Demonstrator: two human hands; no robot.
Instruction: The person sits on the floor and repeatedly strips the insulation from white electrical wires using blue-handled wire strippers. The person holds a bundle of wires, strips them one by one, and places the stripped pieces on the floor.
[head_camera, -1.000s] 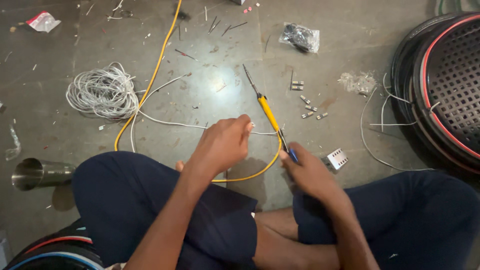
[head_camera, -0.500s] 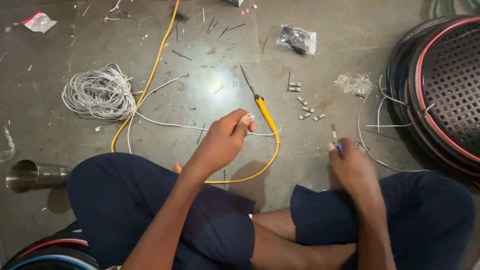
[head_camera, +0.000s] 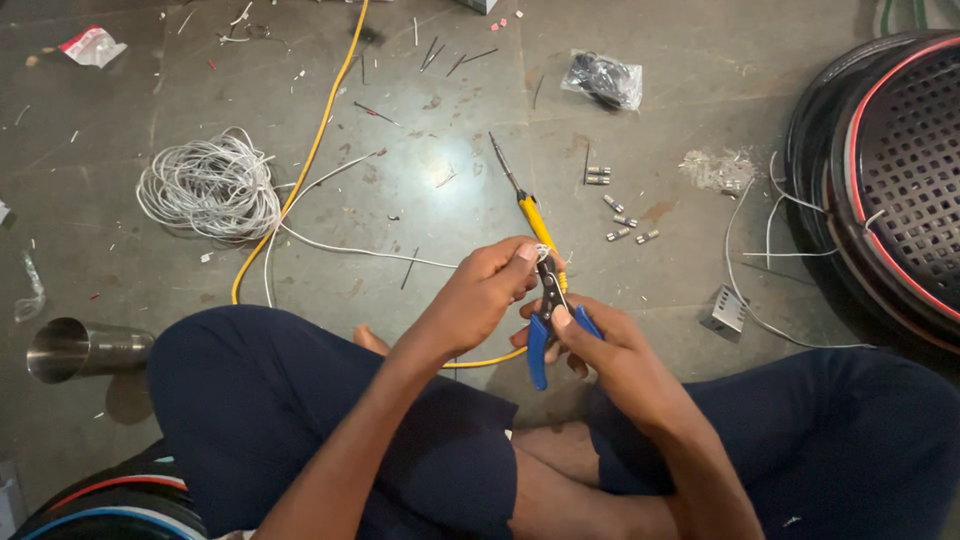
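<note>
Your left hand (head_camera: 490, 285) pinches the thin white wire (head_camera: 370, 252) end; your right hand (head_camera: 590, 340) grips blue-handled metal pliers (head_camera: 545, 320) on it (light, limp, likely slippery, so pinch near the tip).

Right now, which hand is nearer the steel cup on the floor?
Left. The left hand is toward the steel cup, though well apart from it; the right hand, holding blue-handled pliers, is farther.

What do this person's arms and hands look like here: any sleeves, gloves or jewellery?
Both forearms are bare to the frame's edge: no sleeves show. The left hand and right hand wear no gloves, rings or watch. Dark navy trousers cover the crossed legs.
</note>
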